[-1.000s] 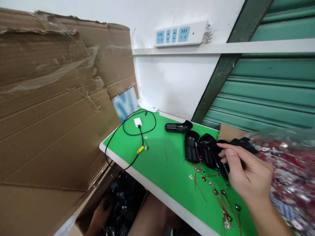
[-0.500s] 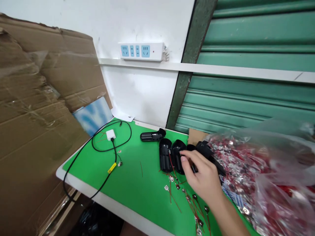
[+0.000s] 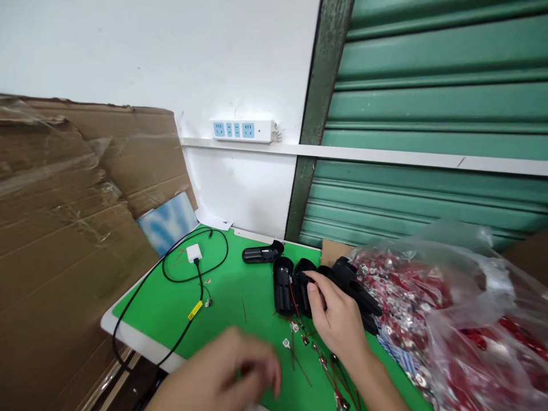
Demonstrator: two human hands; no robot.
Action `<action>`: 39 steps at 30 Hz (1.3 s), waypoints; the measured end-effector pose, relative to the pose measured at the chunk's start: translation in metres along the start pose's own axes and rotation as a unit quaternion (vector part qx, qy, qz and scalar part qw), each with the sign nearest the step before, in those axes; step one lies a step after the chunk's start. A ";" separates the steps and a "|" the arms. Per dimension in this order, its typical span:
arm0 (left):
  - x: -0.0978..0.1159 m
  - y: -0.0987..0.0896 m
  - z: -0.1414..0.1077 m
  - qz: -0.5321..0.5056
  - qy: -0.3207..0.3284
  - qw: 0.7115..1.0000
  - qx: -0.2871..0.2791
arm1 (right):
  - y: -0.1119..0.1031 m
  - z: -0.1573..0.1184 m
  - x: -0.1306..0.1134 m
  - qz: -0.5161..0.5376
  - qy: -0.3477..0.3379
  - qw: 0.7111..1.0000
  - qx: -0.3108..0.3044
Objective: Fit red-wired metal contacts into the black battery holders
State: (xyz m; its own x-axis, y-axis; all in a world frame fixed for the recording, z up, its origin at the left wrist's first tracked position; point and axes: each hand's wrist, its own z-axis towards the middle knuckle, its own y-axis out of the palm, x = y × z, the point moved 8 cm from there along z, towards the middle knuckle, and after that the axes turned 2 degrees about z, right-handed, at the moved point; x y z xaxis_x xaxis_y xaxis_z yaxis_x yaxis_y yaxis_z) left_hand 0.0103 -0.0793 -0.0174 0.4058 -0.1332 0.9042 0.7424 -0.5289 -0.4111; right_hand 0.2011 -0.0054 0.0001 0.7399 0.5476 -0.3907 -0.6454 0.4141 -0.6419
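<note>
Head view: a yellow tag [image 3: 195,310] bore unreadable print; the left hand [image 3: 222,365] blurred half-curled, its hold unclear; one black shell [image 3: 281,288] had a red wire across it, loose leads [image 3: 286,343] lay seemingly unfitted; beside the second shell [image 3: 302,299], the right hand [image 3: 338,319] narrowed, grip uncertain

Cable [image 3: 201,283] lower left in my view, on the table [image 3: 257,297], housings [image 3: 282,285] lower centre, contacts [image 3: 286,343] before them; bag [image 3: 462,268] lower right; power strip [image 3: 242,138] upper centre
</note>
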 end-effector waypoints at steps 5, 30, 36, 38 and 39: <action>0.003 -0.069 0.115 0.276 -0.137 0.926 0.219 | 0.004 -0.001 0.002 -0.007 0.010 1.000 -0.014; 0.050 -0.091 0.139 0.189 -0.022 0.903 0.386 | 0.032 -0.007 0.019 0.520 0.284 0.803 -0.068; 0.016 -0.060 0.165 -0.117 0.035 0.955 0.271 | 0.014 -0.004 0.039 0.545 0.327 0.772 -0.005; -0.004 -0.047 0.167 -0.246 -0.028 0.954 0.169 | 0.010 -0.006 0.046 0.538 0.344 0.770 0.000; -0.010 -0.037 0.166 -0.283 -0.060 0.952 0.100 | 0.008 -0.006 0.047 0.531 0.345 0.774 -0.006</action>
State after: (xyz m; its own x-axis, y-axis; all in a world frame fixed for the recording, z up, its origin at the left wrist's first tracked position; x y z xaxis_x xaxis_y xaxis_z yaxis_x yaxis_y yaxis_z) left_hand 0.0672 0.0811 -0.0307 -0.0400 0.2290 0.9726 0.9420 -0.3161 0.1131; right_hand 0.2319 0.0194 -0.0279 -0.2782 0.0544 -0.9590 -0.9605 -0.0108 0.2780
